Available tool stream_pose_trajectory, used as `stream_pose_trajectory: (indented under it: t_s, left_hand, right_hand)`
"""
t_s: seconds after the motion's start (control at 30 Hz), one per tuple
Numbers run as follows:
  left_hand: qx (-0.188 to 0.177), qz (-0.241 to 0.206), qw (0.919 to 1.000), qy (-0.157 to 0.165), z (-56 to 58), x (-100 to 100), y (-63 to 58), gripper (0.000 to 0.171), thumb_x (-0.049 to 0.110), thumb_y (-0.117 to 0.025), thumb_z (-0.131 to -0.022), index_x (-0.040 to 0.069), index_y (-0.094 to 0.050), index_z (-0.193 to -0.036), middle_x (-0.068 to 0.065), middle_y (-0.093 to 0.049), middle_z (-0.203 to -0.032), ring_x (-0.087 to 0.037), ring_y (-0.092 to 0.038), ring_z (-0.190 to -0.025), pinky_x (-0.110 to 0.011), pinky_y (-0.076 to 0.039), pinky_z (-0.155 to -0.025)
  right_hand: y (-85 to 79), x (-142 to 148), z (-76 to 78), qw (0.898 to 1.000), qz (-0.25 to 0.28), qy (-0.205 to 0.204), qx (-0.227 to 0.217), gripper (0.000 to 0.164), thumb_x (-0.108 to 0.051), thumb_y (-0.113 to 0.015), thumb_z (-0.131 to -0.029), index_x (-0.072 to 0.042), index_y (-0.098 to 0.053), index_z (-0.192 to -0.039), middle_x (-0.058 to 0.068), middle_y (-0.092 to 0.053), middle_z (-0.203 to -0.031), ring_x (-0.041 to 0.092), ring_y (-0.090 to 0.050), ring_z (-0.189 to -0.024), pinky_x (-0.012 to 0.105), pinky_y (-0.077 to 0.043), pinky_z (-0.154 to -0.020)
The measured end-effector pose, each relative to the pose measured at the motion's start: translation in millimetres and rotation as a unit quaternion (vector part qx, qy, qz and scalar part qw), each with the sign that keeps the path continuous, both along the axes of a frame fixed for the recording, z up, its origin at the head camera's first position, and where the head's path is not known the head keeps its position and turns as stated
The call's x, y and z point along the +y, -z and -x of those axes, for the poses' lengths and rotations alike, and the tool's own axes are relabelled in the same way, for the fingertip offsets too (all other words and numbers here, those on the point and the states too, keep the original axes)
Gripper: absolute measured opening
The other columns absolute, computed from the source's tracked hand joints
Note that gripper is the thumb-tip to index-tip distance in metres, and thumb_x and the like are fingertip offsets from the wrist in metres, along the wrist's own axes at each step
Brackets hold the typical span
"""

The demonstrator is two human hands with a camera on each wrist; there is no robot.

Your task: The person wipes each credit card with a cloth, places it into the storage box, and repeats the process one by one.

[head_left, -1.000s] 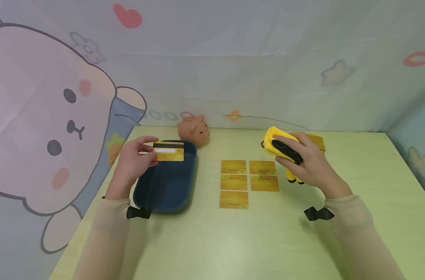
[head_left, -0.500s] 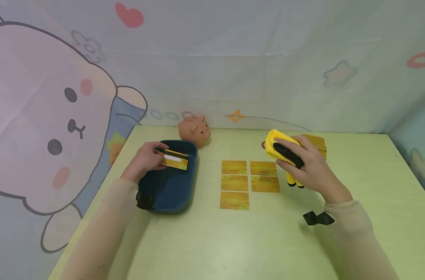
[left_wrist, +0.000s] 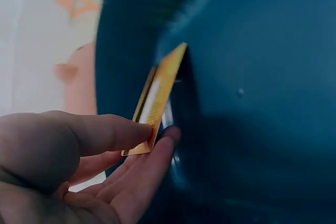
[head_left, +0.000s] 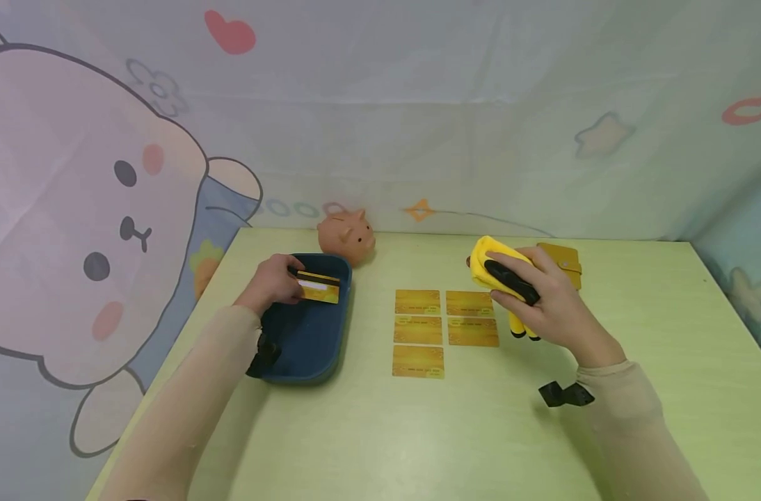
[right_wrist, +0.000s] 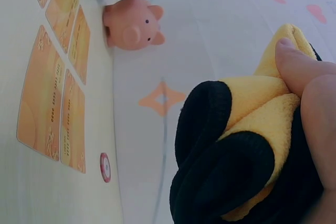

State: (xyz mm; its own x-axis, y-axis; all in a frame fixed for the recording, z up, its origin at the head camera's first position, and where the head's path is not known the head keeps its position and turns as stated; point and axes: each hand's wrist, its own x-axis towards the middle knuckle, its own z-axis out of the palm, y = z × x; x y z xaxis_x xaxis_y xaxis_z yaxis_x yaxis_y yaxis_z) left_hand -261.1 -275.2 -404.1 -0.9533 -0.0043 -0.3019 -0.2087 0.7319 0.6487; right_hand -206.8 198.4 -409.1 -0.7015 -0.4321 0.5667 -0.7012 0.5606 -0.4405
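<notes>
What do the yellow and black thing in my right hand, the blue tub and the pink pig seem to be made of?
Yellow and black thing: likely plush fabric, matte, with a fuzzy, folded surface.
Blue tub: probably plastic, smooth, showing pale shine streaks inside.
Pink pig: smooth, fairly matte, with rounded ears and snout; perhaps vinyl or ceramic, I can't tell.

Five yellow-orange rectangular cards (head_left: 418, 330) are lying on the pale-green flat tabletop (head_left: 368, 431) in two columns, three left, two right. At their nine o'clock a dark-blue rounded-rectangular tray (head_left: 305, 341) is sitting; at the tray's one o'clock a pink pig-shaped figure (head_left: 346, 239) is standing. The left hand (head_left: 275, 280) is holding a yellow black-striped card (head_left: 320, 289) over the tray's twelve-o'clock end. A mustard-yellow rectangular wallet (head_left: 563, 259) is lying at the five cards' two o'clock, a yellow-and-black plush bundle (head_left: 488, 266) in the right hand (head_left: 554, 300) hovering between.
</notes>
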Motion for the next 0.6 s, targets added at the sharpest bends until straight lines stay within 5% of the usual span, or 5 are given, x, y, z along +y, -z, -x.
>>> stream_pose_trajectory:
  t_s: [0.27, 0.6]
  left_hand:
    - [0.027, 0.089, 0.9953, 0.025, 7.3, 0.1, 7.3, 0.054, -0.004, -0.076, -0.085, -0.010, -0.061, -0.136, -0.034, -0.065, -0.121, -0.020, -0.072, -0.062, -0.032, -0.063, -0.062]
    - [0.009, 0.073, 0.9973, 0.008, 11.0, 4.1, 7.9, 0.056, -0.001, -0.080, -0.083, -0.009, -0.061, -0.136, -0.024, -0.074, -0.095, -0.017, -0.070, -0.060, -0.034, -0.064, -0.063]
  right_hand:
    - [1.3, 1.3, -2.8, 1.000, -0.001, 0.007, -0.008, 0.071, -0.005, -0.086, -0.086, -0.020, -0.060, -0.150, 0.011, -0.055, -0.133, 0.018, -0.058, -0.101, 0.034, -0.057, -0.075]
    - [2.0, 3.6, -3.6, 1.000, 0.002, 0.003, -0.007, 0.071, -0.004, -0.086, -0.086, -0.019, -0.060, -0.150, 0.012, -0.055, -0.133, 0.020, -0.058, -0.101, 0.034, -0.057, -0.077]
